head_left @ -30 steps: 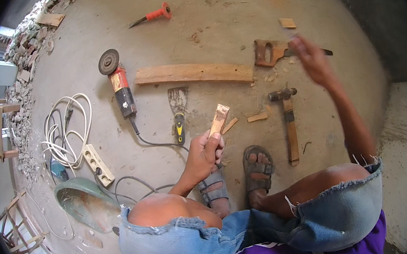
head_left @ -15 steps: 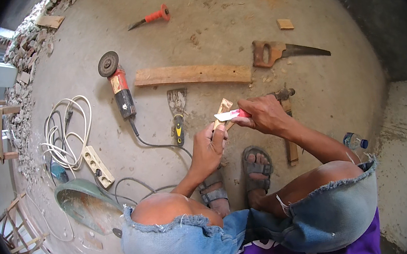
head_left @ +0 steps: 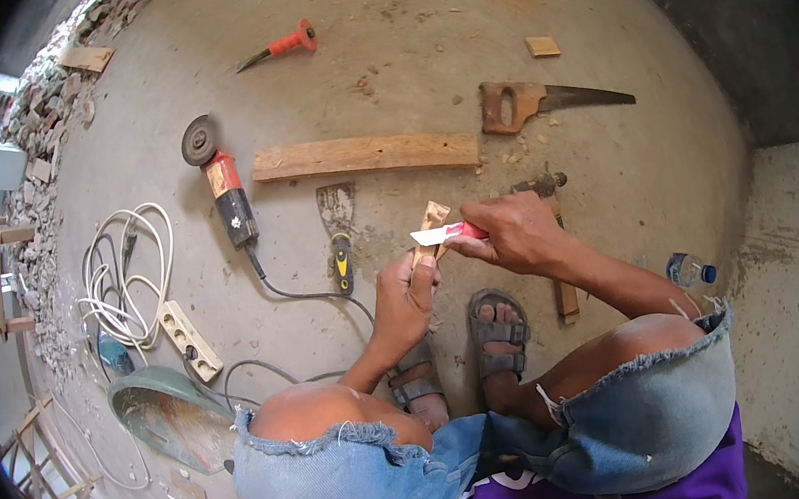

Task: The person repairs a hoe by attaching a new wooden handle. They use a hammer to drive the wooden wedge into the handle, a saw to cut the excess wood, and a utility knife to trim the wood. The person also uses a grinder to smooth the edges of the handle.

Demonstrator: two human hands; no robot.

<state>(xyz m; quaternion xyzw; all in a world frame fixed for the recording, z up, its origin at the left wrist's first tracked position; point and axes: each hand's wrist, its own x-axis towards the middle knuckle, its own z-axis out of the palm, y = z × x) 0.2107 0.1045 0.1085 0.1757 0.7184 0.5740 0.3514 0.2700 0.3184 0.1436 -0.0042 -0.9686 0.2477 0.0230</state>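
Left hand: the left hand (head_left: pixel 403 300) grips one small wood piece (head_left: pixel 431 221) by its lower end, holding it upright above the floor.
Right hand: the right hand (head_left: pixel 514 233) is closed on one red-handled knife (head_left: pixel 445 234), its pale blade laid against the wood piece.
Feet: two sandalled feet (head_left: pixel 498 332) planted at 6 o'clock of the hands.
Boards: one long plank (head_left: pixel 364 155) at 12 o'clock of the hands; one small wood block (head_left: pixel 542 46) at 1 o'clock.
Tools on concrete: one angle grinder (head_left: pixel 223 186) at 10 o'clock, one handsaw (head_left: pixel 540 100) at 1 o'clock, one putty knife (head_left: pixel 339 227) at 9 o'clock, one orange-gripped chisel (head_left: pixel 280 46) at 11 o'clock.
Partly hidden: what looks like one hammer (head_left: pixel 555 232) behind the right wrist.
Cabling: one white power strip (head_left: pixel 188 341) with coiled cord at 9 o'clock.
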